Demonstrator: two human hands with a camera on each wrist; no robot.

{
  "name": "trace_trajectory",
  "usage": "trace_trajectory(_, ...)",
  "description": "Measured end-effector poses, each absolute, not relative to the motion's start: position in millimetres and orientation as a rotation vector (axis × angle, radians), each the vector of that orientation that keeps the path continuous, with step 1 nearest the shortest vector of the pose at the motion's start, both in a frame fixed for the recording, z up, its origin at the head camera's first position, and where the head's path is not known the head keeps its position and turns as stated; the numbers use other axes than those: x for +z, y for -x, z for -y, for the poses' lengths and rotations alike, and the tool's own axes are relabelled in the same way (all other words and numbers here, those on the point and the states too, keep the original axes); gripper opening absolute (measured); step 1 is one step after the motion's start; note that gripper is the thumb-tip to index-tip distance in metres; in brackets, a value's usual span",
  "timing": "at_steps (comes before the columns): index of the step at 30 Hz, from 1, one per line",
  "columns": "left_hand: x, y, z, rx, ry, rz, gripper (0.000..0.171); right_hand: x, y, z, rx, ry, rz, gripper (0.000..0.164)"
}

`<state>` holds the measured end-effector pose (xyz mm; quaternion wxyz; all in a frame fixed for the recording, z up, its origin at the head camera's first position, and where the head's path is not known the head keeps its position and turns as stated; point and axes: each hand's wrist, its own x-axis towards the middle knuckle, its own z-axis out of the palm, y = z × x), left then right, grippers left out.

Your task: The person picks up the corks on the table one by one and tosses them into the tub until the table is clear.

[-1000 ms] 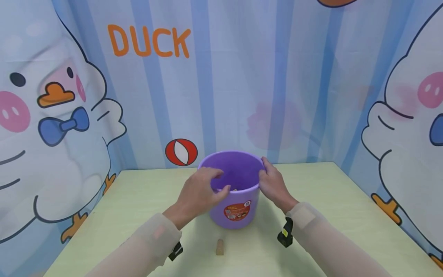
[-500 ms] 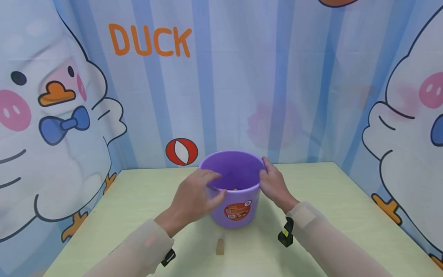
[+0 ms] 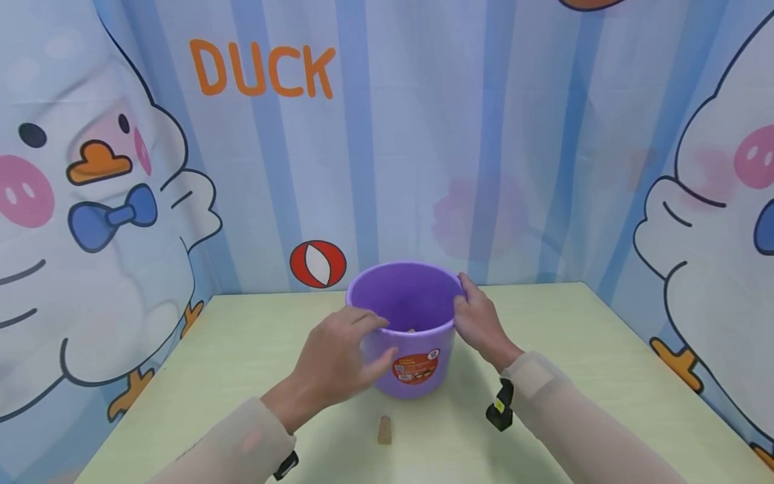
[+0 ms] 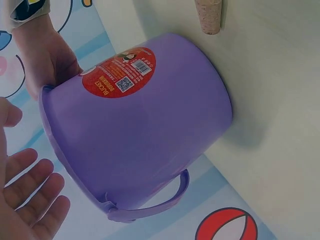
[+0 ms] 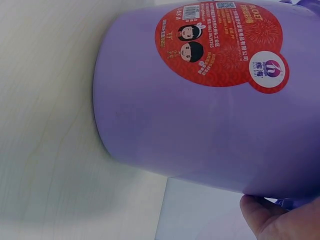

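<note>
A purple plastic bucket (image 3: 405,376) with a red label stands upright on the table, its handle (image 4: 165,205) hanging at the side in the left wrist view. My right hand (image 3: 480,326) grips the bucket's right rim, thumb against the outer wall in the right wrist view. At the bucket's front left is my left hand (image 3: 335,353), fingers loosely spread and holding nothing. The left wrist view shows its fingers (image 4: 40,190) apart from the bucket wall. A tapered cork (image 3: 385,430) rests on the table in front. Only a sliver of something tan shows inside the bucket.
The pale green table (image 3: 254,376) runs back to a printed curtain (image 3: 411,134) with duck figures, which also closes off both sides. A black wrist camera (image 3: 499,410) is strapped under the right sleeve.
My left hand has drawn back from the bucket's rim, down and slightly to the left, its thumb now lower. The right hand, bucket and cork stay in place.
</note>
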<state>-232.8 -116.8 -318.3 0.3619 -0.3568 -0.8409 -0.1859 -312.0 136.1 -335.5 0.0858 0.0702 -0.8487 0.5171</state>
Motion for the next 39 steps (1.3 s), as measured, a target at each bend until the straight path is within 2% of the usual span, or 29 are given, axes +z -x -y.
trace_trajectory(39, -362.0, 220.9, 124.8, -0.502, 1.050, 2.426, 0.026, -336.9, 312.8, -136.2, 1.558, -0.217, 2.512, 0.061)
